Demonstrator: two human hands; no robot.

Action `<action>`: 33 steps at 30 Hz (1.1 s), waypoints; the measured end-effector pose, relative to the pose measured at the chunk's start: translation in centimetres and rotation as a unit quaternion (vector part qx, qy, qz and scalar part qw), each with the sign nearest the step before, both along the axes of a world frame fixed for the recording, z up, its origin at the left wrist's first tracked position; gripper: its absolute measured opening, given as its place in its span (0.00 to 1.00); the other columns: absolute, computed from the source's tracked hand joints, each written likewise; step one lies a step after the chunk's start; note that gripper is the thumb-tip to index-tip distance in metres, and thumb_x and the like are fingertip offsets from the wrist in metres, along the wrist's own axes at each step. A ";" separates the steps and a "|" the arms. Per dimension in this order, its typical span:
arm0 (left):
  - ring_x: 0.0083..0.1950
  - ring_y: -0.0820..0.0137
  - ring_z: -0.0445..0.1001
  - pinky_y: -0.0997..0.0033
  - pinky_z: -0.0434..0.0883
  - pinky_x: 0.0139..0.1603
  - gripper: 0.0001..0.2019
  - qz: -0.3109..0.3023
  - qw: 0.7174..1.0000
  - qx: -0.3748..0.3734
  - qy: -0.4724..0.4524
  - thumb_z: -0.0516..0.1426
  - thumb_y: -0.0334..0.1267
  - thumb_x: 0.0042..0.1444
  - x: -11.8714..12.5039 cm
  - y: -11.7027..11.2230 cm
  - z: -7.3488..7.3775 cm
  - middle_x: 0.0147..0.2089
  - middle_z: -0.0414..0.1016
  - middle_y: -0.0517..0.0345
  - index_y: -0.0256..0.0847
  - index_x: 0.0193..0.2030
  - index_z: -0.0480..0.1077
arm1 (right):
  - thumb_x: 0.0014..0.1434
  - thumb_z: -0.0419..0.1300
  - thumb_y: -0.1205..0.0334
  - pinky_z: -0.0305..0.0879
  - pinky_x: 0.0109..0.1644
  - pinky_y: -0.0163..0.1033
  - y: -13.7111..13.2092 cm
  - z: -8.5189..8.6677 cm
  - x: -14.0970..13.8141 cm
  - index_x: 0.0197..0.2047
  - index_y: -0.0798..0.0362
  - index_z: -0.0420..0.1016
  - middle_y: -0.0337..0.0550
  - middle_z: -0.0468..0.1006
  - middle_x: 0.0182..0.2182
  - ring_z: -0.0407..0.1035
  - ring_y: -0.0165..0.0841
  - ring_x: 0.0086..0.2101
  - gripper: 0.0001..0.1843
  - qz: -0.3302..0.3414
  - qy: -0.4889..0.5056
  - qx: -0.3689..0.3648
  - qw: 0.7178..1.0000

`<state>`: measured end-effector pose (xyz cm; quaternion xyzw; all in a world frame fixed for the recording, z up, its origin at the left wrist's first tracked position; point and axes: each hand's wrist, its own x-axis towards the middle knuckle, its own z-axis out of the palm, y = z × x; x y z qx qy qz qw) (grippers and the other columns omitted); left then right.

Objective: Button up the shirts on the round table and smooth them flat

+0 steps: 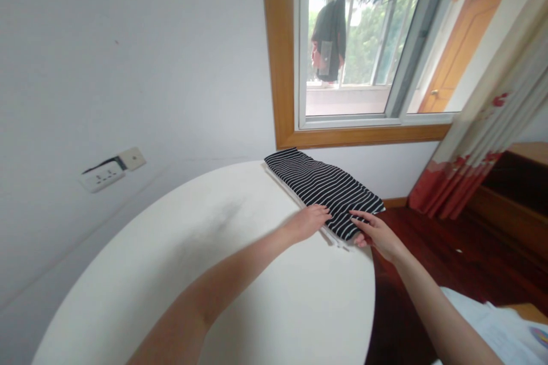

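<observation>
A black-and-white striped cloth (321,179) lies folded flat at the right-hand part of the far edge of a round white worktop (299,296). It stretches from the far edge, close to the wall (171,57), towards the right edge, and its right side reaches the rim. A white layer shows along its left side, and white strings (342,247) lie at its near end, just inside the right edge.

The left grip (311,220) rests with its fingers on the cloth's left side, near the near end; I cannot tell whether it grasps the fabric or only presses it. The right grip (379,234) is at the cloth's near right side, at the worktop's right edge, one finger stretched over the stripes and other digits bent lower by the hem; whether it pinches the hem, I cannot tell.

Past the far edge are a wood-framed window (355,40) and, left, a wall socket (103,175). Beyond the right edge are a curtain (479,137) and dark floor (396,296).
</observation>
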<state>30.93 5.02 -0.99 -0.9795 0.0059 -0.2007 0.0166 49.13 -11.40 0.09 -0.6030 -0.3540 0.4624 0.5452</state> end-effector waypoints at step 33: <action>0.70 0.44 0.39 0.30 0.43 0.60 0.36 0.563 0.811 -0.136 0.079 0.43 0.64 0.56 -27.1 -1.7 0.6 0.72 0.39 0.47 0.50 0.67 0.51 | 0.64 0.42 0.42 0.32 0.64 0.64 8.6 0.8 -17.4 0.67 0.44 0.52 0.46 0.46 0.68 0.36 0.48 0.66 0.32 0.152 -0.658 0.067 0.735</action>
